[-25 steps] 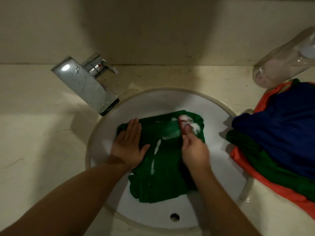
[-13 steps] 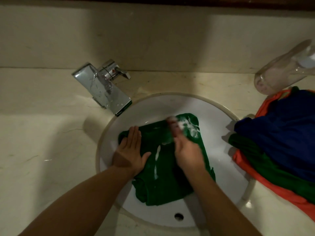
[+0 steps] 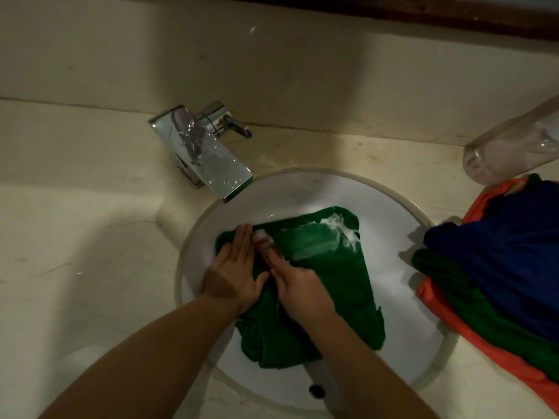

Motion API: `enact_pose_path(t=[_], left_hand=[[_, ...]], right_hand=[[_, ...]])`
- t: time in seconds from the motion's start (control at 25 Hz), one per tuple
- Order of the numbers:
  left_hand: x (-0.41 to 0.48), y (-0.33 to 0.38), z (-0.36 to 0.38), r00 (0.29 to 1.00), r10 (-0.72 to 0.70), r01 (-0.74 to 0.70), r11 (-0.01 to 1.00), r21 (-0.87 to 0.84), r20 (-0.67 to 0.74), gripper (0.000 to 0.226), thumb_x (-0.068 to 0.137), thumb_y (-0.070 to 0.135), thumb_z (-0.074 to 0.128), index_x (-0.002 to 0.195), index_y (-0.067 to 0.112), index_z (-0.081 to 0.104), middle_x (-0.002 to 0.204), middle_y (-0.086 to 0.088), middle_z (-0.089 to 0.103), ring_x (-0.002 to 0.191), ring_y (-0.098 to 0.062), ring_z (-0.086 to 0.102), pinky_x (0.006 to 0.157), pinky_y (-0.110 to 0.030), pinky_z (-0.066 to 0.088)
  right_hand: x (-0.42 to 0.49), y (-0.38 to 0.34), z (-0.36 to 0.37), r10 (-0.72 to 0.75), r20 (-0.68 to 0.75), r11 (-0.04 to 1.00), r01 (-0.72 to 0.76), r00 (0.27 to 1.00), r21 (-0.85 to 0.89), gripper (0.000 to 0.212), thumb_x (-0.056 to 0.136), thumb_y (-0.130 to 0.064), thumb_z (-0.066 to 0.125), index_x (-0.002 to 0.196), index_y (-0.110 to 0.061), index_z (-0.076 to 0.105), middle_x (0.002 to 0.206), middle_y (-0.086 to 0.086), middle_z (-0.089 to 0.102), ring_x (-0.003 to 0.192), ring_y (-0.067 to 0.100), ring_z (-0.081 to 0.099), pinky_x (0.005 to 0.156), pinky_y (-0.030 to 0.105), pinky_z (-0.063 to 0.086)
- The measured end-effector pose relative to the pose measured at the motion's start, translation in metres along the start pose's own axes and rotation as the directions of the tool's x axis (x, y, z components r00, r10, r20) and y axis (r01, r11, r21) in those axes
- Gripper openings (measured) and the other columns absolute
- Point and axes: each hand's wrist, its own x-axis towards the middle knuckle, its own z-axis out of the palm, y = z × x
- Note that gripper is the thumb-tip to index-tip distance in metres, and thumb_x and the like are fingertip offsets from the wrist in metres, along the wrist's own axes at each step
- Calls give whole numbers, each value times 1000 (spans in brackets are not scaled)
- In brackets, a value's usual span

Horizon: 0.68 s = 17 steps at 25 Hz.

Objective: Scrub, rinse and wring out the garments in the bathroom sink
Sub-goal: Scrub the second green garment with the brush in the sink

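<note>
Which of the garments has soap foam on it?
The green garment lying in the sink: white foam streaks its far edge. The blue garment, orange garment and second green garment, piled on the counter, show none.

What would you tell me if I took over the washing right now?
Left hand: flat, pressing the green garment down in the sink.
Right hand: gripping a small red soapy piece against the cloth, beside the left fingers.
Done: suds on the garment's far side.
Left: more scrubbing, rinsing, wringing; no water runs from the tap. The pile of clothes on the right counter waits.
</note>
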Motion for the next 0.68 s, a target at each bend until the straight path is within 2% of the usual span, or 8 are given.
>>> enact_pose_path(t=[0.12, 0.2, 0.32, 0.4, 0.44, 0.52, 0.6, 0.68], left_hand=[[0, 1, 2, 999, -29, 28, 999, 45, 22, 88, 92, 61, 3, 155, 0, 11, 165, -20, 3, 155, -29, 5, 115, -39, 13], [-1, 1, 6, 1000, -25, 24, 999, 45, 4, 88, 93, 62, 3, 155, 0, 14, 165, -19, 3, 155, -28, 5, 115, -39, 12], [-1, 0, 4, 999, -16, 17, 1000, -5, 49, 86, 93, 60, 20, 151, -2, 35, 162, -20, 24, 152, -29, 24, 112, -40, 21], [0, -1, 5, 1000, 11, -10, 1000, -23, 13, 85, 92, 58, 28, 147, -4, 43, 159, -21, 34, 149, -31, 33, 110, -40, 24], [2, -1, 5, 1000, 12, -12, 1000, -7, 2, 84, 92, 58, 27, 148, -4, 42, 159, -21, 34, 148, -32, 33, 110, -40, 25], [2, -2, 4, 1000, 0, 0, 1000, -5, 10, 83, 94, 59, 23, 150, -2, 35, 161, -21, 30, 150, -31, 29, 112, -41, 23], [0, 0, 6, 1000, 11, -11, 1000, -7, 28, 83, 95, 60, 16, 153, 1, 27, 164, -18, 20, 153, -29, 20, 114, -40, 19], [-1, 2, 8, 999, 15, -15, 1000, -2, 34, 83, 95, 60, 15, 154, 2, 27, 165, -17, 18, 154, -28, 17, 114, -40, 17]], right_hand=[[14, 60, -51, 340, -89, 932, -348, 936, -104, 34, 109, -37, 35, 139, -37, 53, 84, 11, 67, 69, 26, 64, 69, 41, 59], [1, 77, -70, 482, -202, 862, -502, 853, -63, 38, 108, -39, 39, 143, -38, 53, 95, 13, 69, 77, 30, 64, 75, 41, 57], [10, 14, -34, 249, -90, 968, -245, 964, 50, 40, 109, -38, 40, 145, -54, 42, 82, 8, 67, 69, 24, 66, 69, 42, 59], [20, -9, -8, 43, 48, 999, -41, 998, -30, 44, 107, -37, 41, 147, -54, 36, 84, 9, 66, 71, 28, 67, 70, 44, 60], [28, 0, -17, 71, 42, 994, -67, 997, -85, 42, 107, -35, 42, 145, -52, 41, 85, 9, 66, 72, 28, 67, 72, 43, 60], [33, 41, -50, 311, -38, 942, -313, 950, -125, 32, 108, -33, 42, 137, -36, 56, 85, 6, 62, 73, 25, 63, 72, 41, 57], [10, 73, -74, 436, -161, 870, -460, 885, -175, 37, 109, -35, 40, 143, -29, 54, 88, 6, 57, 73, 25, 55, 71, 35, 50], [1, 57, -67, 447, -203, 884, -465, 871, -48, 44, 110, -37, 38, 153, -39, 42, 88, 8, 61, 69, 24, 53, 68, 32, 46]])
